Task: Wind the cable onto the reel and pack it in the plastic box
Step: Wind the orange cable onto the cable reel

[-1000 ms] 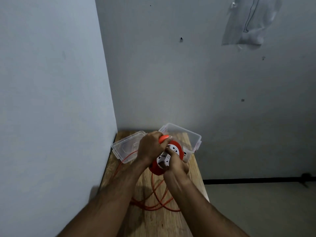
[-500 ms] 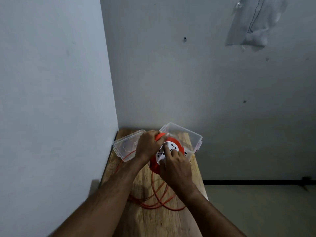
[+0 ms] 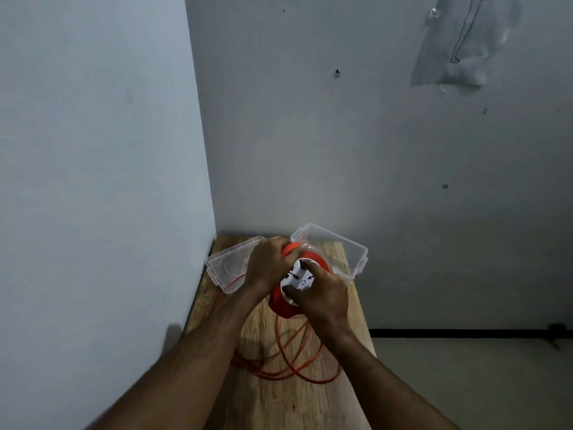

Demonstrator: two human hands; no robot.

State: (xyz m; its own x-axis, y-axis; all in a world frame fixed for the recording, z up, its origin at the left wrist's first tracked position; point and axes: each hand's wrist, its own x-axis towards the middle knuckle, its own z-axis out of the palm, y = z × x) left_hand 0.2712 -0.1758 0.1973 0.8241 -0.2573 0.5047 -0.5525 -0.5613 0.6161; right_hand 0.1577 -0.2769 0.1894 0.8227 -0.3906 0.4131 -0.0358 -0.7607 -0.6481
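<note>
Head view: above the wooden desk (image 3: pixel 273 405), the left hand (image 3: pixel 268 268) is clamped on the round orange plastic reel (image 3: pixel 283 307), while the right hand (image 3: pixel 324 297) grips its white socket face (image 3: pixel 299 279). Loose orange cable (image 3: pixel 291 363) lies looped on the desk below. Behind the reel sits the open clear plastic box (image 3: pixel 353 254).

Two bare forearms, no sleeves, w/ left hand (image 3: pixel 269 264) & right hand (image 3: pixel 322 293) ungloved, no rings or watch.

Orange reel (image 3: pixel 283 307) with white socket face, held above loose cable (image 3: pixel 288 364) loops — clear plastic box (image 3: pixel 347 248) open behind.
</note>
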